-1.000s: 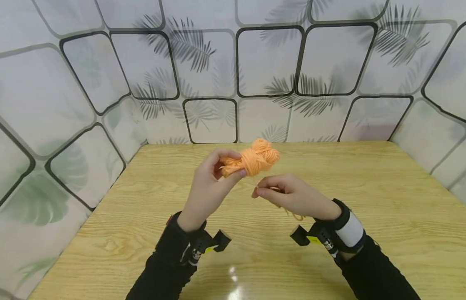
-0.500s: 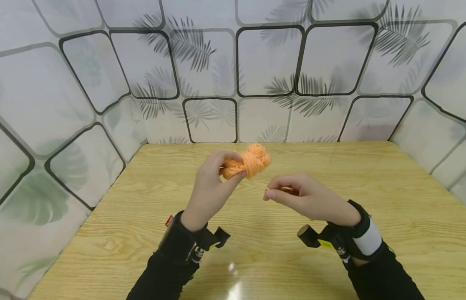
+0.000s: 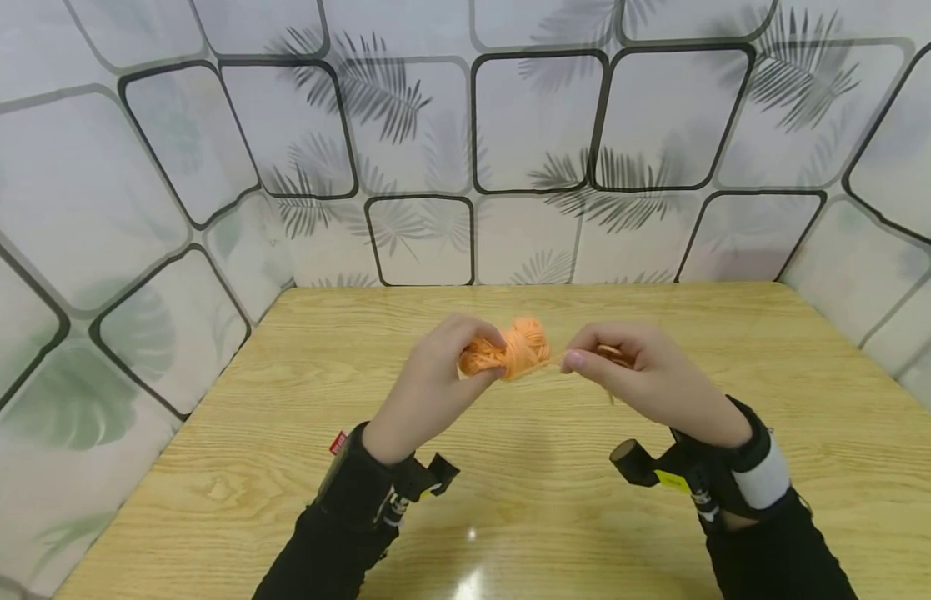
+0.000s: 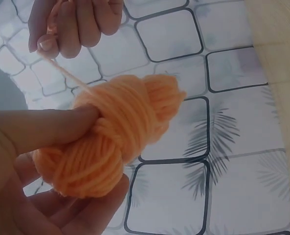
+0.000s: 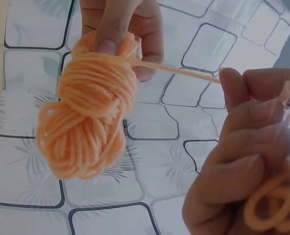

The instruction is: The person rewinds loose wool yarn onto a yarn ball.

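An orange skein of yarn (image 3: 527,346), bound round its middle by several wraps, is held above the table by my left hand (image 3: 442,379). The thumb and fingers grip one end of it, as the left wrist view shows with the skein (image 4: 130,117) close up. From the wraps a single strand (image 5: 179,72) runs taut to my right hand (image 3: 638,367), which pinches it between thumb and forefinger. The other right fingers curl in, and loose loops of yarn (image 5: 269,203) hang at the palm in the right wrist view.
Under both hands lies a light wooden table (image 3: 285,467). Behind it and at the sides stand pale walls (image 3: 540,125) with dark outlines and leaf prints. Each wrist wears a black strap with a small camera (image 3: 633,462).
My right hand has moved right, away from the skein, and the strand between them has lengthened and tightened. The left hand has tipped and lowered the skein slightly.
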Demonstrator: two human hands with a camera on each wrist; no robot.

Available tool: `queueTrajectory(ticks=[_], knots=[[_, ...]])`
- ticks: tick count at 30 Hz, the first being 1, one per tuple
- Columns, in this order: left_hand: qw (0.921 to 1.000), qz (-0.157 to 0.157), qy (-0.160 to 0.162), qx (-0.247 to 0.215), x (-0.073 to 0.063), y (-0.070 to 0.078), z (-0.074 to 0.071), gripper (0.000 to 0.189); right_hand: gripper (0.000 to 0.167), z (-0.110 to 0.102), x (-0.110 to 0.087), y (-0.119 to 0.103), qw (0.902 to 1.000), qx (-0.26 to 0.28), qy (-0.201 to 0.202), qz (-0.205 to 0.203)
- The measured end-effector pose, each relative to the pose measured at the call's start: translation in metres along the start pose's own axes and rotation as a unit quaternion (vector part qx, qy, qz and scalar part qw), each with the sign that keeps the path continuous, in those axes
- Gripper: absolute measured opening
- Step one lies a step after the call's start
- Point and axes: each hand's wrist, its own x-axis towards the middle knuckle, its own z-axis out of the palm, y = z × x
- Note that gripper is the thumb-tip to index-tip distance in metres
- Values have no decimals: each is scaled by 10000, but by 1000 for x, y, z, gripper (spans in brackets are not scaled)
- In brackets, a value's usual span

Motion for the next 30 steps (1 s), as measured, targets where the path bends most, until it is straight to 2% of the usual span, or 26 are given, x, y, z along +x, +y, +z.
queueTrajectory(ticks=[7,14,18,21,27,30], knots=[[9958,249,-839,-255,-1,0,0,21,14,-8,-3,-3,9975,-107,521,455],[9836,586,-1479,-849,-1,1,-2,23,14,-12,-2,-1,9945,-267,753,684],[9712,776,-1793,-1363,-1,1,-4,22,13,-14,-1,2,9933,-364,760,792],[9600,757,-1979,-1829,-1,2,-5,21,12,-15,1,5,9927,-402,698,896],[9387,541,-2132,-2653,-3,4,-8,22,13,-13,5,14,9942,-227,339,991],[9288,570,-2120,-2985,-3,4,-10,24,13,-11,8,19,9958,-135,115,896]])
